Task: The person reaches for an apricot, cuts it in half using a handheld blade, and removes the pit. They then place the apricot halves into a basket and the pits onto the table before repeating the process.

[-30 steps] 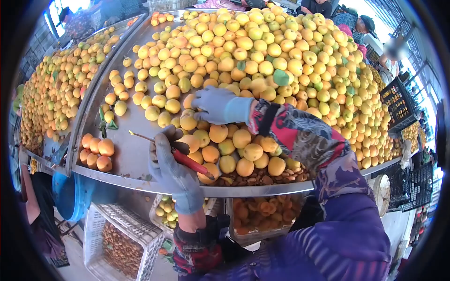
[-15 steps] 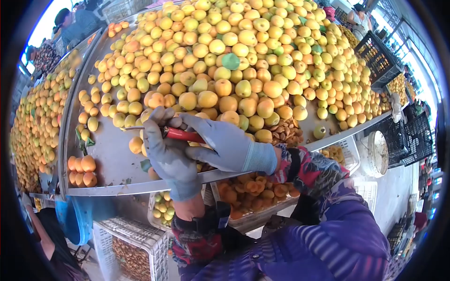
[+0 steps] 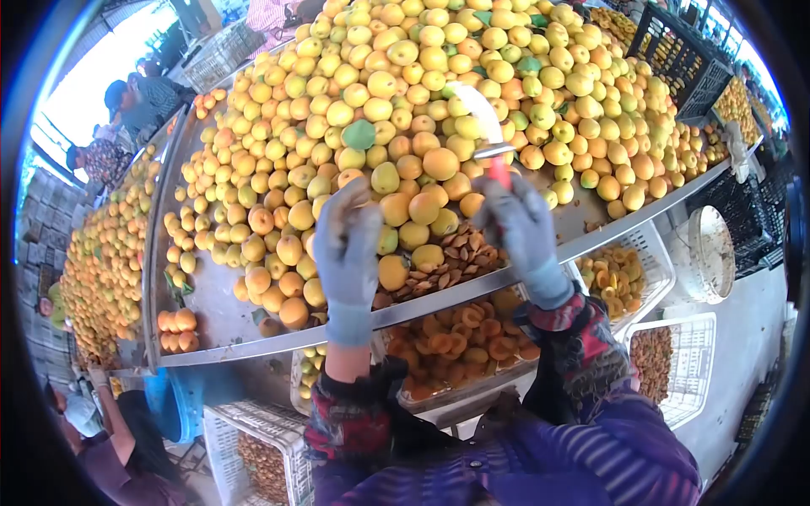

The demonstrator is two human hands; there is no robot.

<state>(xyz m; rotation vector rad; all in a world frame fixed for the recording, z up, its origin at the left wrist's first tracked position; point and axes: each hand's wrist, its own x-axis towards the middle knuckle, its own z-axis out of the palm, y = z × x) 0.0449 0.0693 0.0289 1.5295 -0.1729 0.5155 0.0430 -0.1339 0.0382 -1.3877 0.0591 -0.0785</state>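
Note:
My right hand (image 3: 525, 226), in a grey glove, is closed around the red handle of a knife (image 3: 498, 160). The blade points up and away over the heaped apricots (image 3: 405, 101) and shines brightly. To its left, my gloved left hand (image 3: 348, 249) is raised over the table's near part, fingers curled; what it holds, if anything, is hidden. Between the two hands lie loose pits (image 3: 456, 257) on the metal table (image 3: 240, 347). A green leaf (image 3: 359, 134) rests on the fruit beyond my left hand.
Below the table edge are crates of halved apricots (image 3: 460, 341), (image 3: 612, 278) and pits (image 3: 654, 363). A white bucket (image 3: 710, 253) and black crates (image 3: 683, 63) stand right. Left are a blue tub (image 3: 173, 405), more fruit (image 3: 105, 278) and other people (image 3: 139, 101).
My hands have moved apart. The knife has swung from lying sideways between them to pointing up in my right hand, which moved right. The view has shifted.

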